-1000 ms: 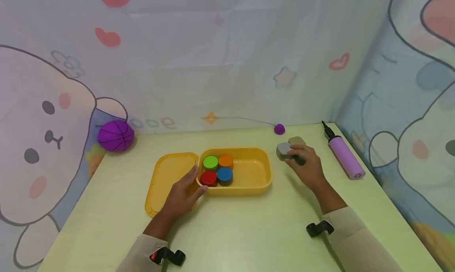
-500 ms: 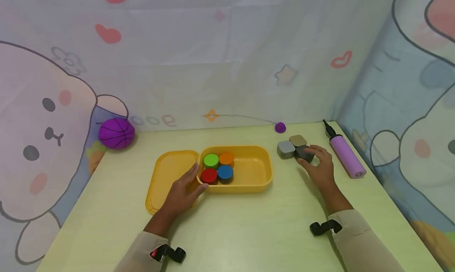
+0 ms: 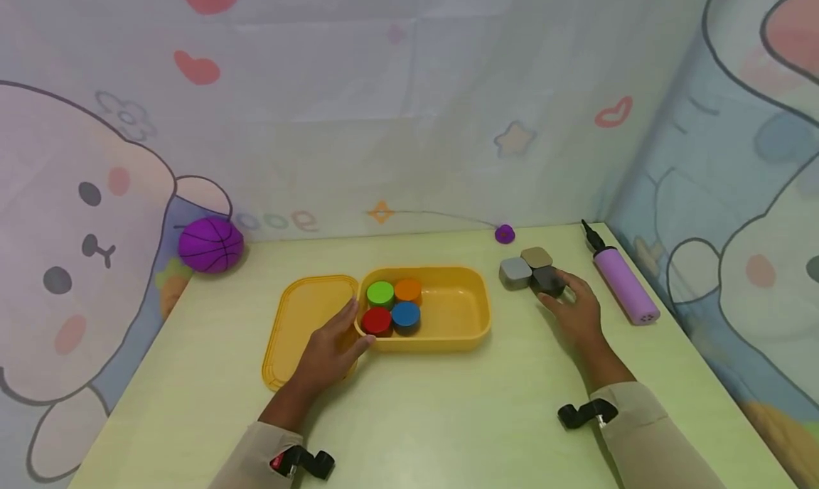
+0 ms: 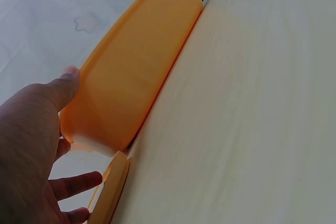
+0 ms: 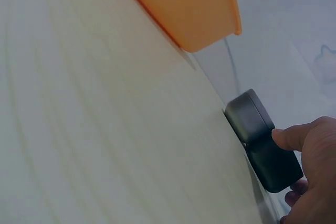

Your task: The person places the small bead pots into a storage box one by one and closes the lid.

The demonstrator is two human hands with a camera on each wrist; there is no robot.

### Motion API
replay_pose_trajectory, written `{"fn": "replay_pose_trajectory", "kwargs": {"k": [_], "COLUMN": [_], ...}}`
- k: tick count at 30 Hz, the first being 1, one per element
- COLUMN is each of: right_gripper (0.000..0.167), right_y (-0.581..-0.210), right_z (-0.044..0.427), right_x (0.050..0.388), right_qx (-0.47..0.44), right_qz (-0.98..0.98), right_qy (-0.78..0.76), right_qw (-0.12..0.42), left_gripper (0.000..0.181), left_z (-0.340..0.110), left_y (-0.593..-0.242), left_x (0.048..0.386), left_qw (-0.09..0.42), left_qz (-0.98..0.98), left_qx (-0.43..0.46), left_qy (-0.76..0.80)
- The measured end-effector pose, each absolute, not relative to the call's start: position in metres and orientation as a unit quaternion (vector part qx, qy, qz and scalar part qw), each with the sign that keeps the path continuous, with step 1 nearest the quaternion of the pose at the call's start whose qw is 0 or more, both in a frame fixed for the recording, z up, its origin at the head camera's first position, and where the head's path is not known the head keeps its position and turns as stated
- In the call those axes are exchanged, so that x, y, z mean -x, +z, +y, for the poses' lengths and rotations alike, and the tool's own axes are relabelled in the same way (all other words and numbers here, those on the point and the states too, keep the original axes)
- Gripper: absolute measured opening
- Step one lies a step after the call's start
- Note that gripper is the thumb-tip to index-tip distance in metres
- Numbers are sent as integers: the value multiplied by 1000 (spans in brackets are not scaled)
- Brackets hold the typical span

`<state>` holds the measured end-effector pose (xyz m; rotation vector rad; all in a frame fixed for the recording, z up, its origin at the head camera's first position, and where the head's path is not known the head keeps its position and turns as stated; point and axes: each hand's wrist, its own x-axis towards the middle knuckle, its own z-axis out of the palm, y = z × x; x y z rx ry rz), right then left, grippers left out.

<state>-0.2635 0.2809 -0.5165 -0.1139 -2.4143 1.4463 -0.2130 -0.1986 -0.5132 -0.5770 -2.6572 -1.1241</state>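
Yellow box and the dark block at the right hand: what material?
Yellow box: likely molded plastic, satin; smooth walls, rounded corners, even colour. Dark block: smooth, matte to satin, rounded edges, no visible grain; maybe plastic, though painted wood can't be ruled out.

A pale yellow table (image 3: 461, 418) is holding up lots of things. A purple ball (image 3: 211, 244) is sitting at the back left corner. A yellow lid (image 3: 297, 318) is lying flat just beside a yellow box (image 3: 425, 344). A gray block (image 3: 515, 274), a tan block (image 3: 536, 256) and a black block (image 3: 545, 281) are sitting close together. A purple pump (image 3: 625, 286) is lying near the right edge.
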Motion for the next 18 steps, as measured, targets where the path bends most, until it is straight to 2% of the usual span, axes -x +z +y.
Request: {"fn": "replay_pose_trajectory", "kwargs": {"k": [9, 18], "right_gripper": [66, 60], "right_y": [-518, -517], "right_z": [283, 283], "right_x": [263, 264], "right_qx": [45, 54], "right_qz": [-857, -864], "right_qy": [498, 480], "right_qw": [129, 141], "left_gripper": [80, 80], "left_z": [-200, -198], "left_y": [-514, -513], "left_x": [212, 212], "left_qw": [93, 98], "left_qz": [-900, -897], "left_qx": [189, 194], "left_qy": [-381, -385]}}
